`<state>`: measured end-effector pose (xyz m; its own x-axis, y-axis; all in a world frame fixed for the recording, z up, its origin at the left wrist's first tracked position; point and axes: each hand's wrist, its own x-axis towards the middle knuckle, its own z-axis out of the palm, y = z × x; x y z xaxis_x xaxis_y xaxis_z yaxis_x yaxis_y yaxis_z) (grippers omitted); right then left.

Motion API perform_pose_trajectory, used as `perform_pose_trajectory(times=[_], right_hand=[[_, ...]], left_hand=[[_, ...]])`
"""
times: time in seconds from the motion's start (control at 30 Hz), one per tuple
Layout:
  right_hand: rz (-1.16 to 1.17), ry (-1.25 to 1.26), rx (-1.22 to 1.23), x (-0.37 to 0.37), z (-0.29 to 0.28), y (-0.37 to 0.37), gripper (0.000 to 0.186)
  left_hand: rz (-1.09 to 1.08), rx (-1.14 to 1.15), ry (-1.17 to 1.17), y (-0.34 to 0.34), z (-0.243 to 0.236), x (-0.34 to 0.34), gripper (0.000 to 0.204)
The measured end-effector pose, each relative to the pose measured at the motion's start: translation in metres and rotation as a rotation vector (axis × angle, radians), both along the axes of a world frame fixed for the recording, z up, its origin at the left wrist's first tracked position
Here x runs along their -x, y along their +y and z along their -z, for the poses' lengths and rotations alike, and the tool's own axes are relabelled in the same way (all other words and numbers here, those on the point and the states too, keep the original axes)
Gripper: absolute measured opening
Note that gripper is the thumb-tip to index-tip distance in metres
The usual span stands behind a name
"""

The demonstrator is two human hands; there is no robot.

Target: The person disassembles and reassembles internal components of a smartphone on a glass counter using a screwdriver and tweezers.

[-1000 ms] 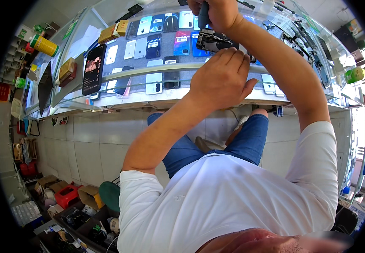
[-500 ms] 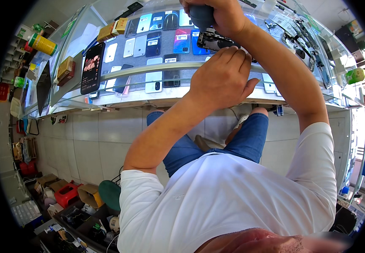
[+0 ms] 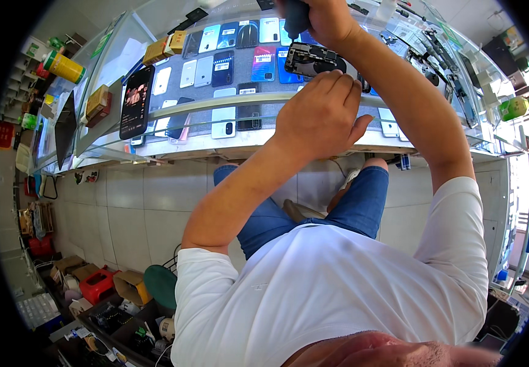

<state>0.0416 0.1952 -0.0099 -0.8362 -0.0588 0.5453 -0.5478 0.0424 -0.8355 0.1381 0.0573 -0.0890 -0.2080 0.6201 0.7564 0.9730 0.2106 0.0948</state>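
An opened phone (image 3: 314, 59) with its dark inner parts bare lies tilted over the glass counter, beyond my left hand. My left hand (image 3: 322, 110) has its fingers curled at the phone's near edge, holding it. The thumb sticks out to the right, and the fingertips are hidden. Above the phone, my right hand (image 3: 330, 23) grips a dark grey rubber air blower (image 3: 296, 18). The blower's narrow nozzle points down at the far left part of the phone. Part of the right hand is cut off by the top edge.
Rows of phones lie under the glass counter (image 3: 179, 111). At the left, a phone with a lit screen (image 3: 136, 103) leans upright near small boxes (image 3: 97, 105). Loose phone parts (image 3: 426, 58) lie at the right. A yellow can (image 3: 64, 66) stands far left.
The blower has tipped, so its nozzle now shows, pointing down. The opened phone shows more of its inside. My left hand has hardly moved.
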Motion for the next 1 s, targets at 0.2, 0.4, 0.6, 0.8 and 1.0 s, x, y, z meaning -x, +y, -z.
perform_pose_trajectory(times=[0.2,0.4,0.6,0.8,1.0], right_hand=[[0.125,0.333,-0.355,0.021,0.012,0.014,0.03],[0.087,-0.004,-0.111,0.008,0.003,0.006,0.029],[-0.017,-0.032,-0.082,-0.009,-0.006,0.001,0.026],[0.072,0.37,-0.302,0.021,0.008,0.008,0.023],[0.138,0.582,-0.446,0.018,0.007,0.008,0.025]], left_hand=[[-0.001,0.0,0.003,0.001,-0.003,-0.002,0.048],[-0.004,0.006,0.008,0.001,-0.001,-0.001,0.048],[-0.011,0.011,0.014,0.001,0.0,-0.001,0.048],[-0.009,0.005,0.012,0.002,-0.002,-0.002,0.048],[-0.007,-0.001,0.005,0.001,0.0,-0.002,0.049]])
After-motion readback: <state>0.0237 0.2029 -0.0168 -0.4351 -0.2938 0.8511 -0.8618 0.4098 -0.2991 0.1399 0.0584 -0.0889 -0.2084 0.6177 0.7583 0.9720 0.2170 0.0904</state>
